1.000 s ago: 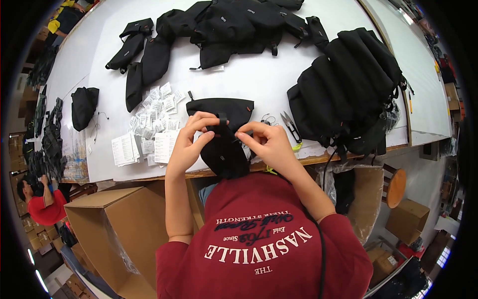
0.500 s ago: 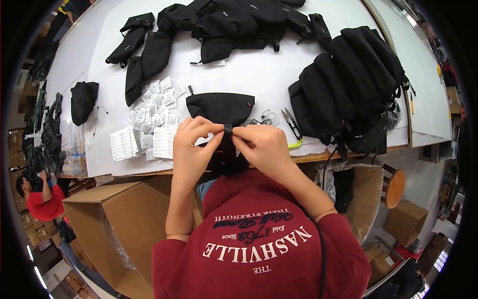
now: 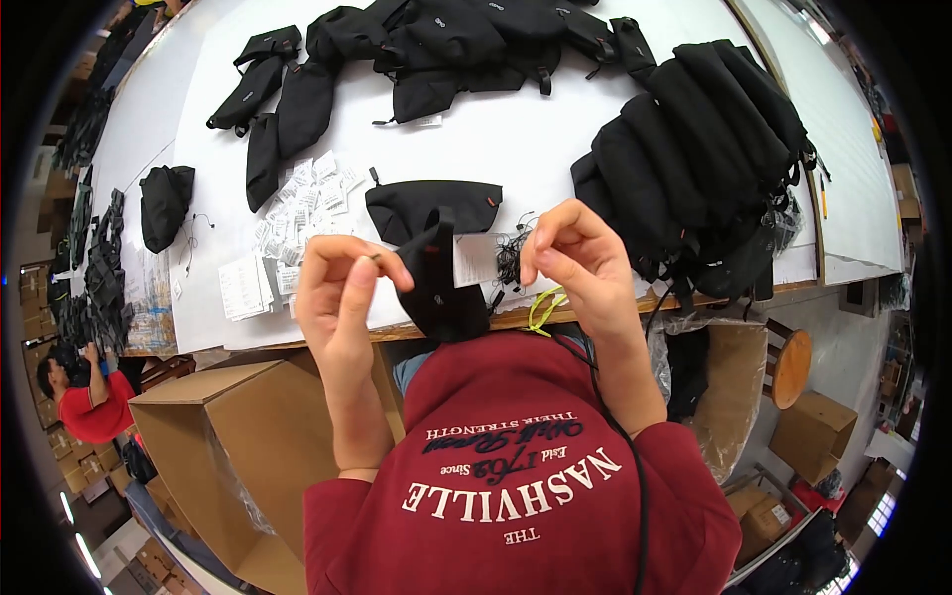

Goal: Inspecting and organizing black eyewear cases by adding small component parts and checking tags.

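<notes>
My left hand (image 3: pixel 347 297) is raised at the table's near edge, thumb and index finger pinched; a tiny dark bit shows at the fingertips, too small to name. To its right a black fabric pouch (image 3: pixel 441 293) stands at the edge, its strap loop upward. My right hand (image 3: pixel 585 260) is also pinched, held apart from the pouch; what its fingertips hold, if anything, cannot be made out. Between pouch and right hand are a white printed tag (image 3: pixel 474 262) and a tangle of thin black cords (image 3: pixel 511 258). Another black pouch (image 3: pixel 436 206) lies flat just beyond.
White tags (image 3: pixel 307 203) and a stack of printed cards (image 3: pixel 245 288) lie left. Black pouches pile up at the far side (image 3: pixel 446 50) and right (image 3: pixel 684 149). A yellow-green cord (image 3: pixel 543 309) hangs at the edge. An opened carton (image 3: pixel 218 436) stands below left.
Both hands have parted from the strap loop, left hand leftward, right hand rightward. The white tag beside the pouch now shows. The snips on the table are now hidden behind my right hand.
</notes>
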Tool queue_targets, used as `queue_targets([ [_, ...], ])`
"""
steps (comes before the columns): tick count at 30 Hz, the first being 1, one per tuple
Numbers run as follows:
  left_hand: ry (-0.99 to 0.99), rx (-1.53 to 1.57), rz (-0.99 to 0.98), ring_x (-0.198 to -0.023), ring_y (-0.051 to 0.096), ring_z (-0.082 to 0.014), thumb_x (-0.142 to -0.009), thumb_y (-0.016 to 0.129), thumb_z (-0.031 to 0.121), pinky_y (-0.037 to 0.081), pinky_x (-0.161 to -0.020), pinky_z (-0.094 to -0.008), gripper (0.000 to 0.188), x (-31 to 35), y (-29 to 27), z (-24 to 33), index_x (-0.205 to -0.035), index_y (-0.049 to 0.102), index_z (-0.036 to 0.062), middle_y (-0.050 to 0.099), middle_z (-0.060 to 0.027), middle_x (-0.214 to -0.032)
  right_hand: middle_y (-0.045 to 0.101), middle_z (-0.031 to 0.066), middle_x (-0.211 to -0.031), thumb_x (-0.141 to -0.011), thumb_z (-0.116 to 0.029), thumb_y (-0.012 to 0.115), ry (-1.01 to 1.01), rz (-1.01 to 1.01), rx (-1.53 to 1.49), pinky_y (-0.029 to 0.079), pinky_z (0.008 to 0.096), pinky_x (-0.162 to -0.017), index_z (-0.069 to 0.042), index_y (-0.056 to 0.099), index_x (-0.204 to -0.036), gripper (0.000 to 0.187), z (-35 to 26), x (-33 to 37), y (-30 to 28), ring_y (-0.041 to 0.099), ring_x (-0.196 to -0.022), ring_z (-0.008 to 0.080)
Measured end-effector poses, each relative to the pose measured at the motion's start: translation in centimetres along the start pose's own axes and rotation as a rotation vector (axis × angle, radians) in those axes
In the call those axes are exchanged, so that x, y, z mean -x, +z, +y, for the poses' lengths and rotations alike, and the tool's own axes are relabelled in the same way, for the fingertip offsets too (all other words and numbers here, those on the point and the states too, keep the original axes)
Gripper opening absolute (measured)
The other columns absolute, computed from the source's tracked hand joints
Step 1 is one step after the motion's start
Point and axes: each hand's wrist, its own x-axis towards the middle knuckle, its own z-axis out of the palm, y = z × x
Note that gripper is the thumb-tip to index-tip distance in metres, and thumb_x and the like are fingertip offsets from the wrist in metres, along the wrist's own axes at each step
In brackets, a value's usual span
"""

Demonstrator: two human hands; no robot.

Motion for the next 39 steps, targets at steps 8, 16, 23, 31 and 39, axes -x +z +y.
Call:
queue_targets([
  [8, -0.04, -0.079, -0.011, -0.072, 0.047, -0.0082, -0.087, 0.061, 0.004, 0.037, -0.066, -0.0207, 0.009, 0.3, 1.7, 0.4, -0.093, 0.056, -0.0016, 0.057, -0.0052, -0.085, 0.065, 0.0044, -0.092, -0.086, -0.008, 0.059, -0.385, 0.116, 1.097, 0.044, 0.031, -0.082, -0.006, 0.068, -0.091, 0.01, 0.3, -3.3, -0.2, 0.056, -0.091, 0.0201],
  [16, -0.027, -0.021, -0.026, -0.075, 0.049, -0.0096, -0.085, 0.062, 0.002, 0.037, -0.071, -0.0217, 0.008, 0.6, 1.4, 1.0, -0.09, 0.057, -0.0022, 0.059, -0.0071, -0.084, 0.063, 0.0027, -0.083, -0.083, -0.023, 0.067, -0.13, -0.206, 1.188, 0.044, 0.0321, -0.08, -0.009, 0.07, -0.087, 0.015, 2.0, -5.7, -0.9, 0.052, -0.086, 0.0206],
  [23, -0.03, -0.024, -0.035, -0.078, 0.05, -0.01, -0.085, 0.061, 0.0, 0.038, -0.071, -0.0223, 0.007, 0.7, 1.4, 0.8, -0.091, 0.058, -0.0028, 0.059, -0.0072, -0.086, 0.062, 0.0019, -0.077, -0.079, -0.021, 0.071, 0.013, -0.241, 1.139, 0.044, 0.0317, -0.07, -0.008, 0.068, -0.083, 0.014, 2.0, -5.2, -0.1, 0.053, -0.081, 0.0177],
  [31, -0.036, -0.359, 0.015, -0.068, 0.048, -0.0066, -0.085, 0.064, 0.002, 0.039, -0.066, -0.0209, 0.005, 0.4, 2.2, -1.1, -0.087, 0.06, -0.0001, 0.059, 0.0001, -0.075, 0.063, -0.0016, -0.074, -0.084, -0.017, 0.069, 0.081, 0.147, 0.474, 0.042, 0.0224, -0.059, -0.004, 0.066, -0.08, 0.015, 3.1, -2.7, 0.8, 0.053, -0.064, 0.0055],
  [39, -0.045, -0.389, -0.02, -0.067, 0.05, -0.0064, -0.086, 0.063, 0.004, 0.04, -0.064, -0.0213, 0.004, 0.6, 2.7, -2.3, -0.085, 0.061, 0.0006, 0.059, -0.0003, -0.072, 0.063, 0.0002, -0.075, -0.087, -0.015, 0.068, 0.098, 0.155, 0.229, 0.044, 0.0191, -0.067, -0.003, 0.065, -0.086, 0.013, 2.6, -1.5, 2.3, 0.056, -0.07, 0.0048],
])
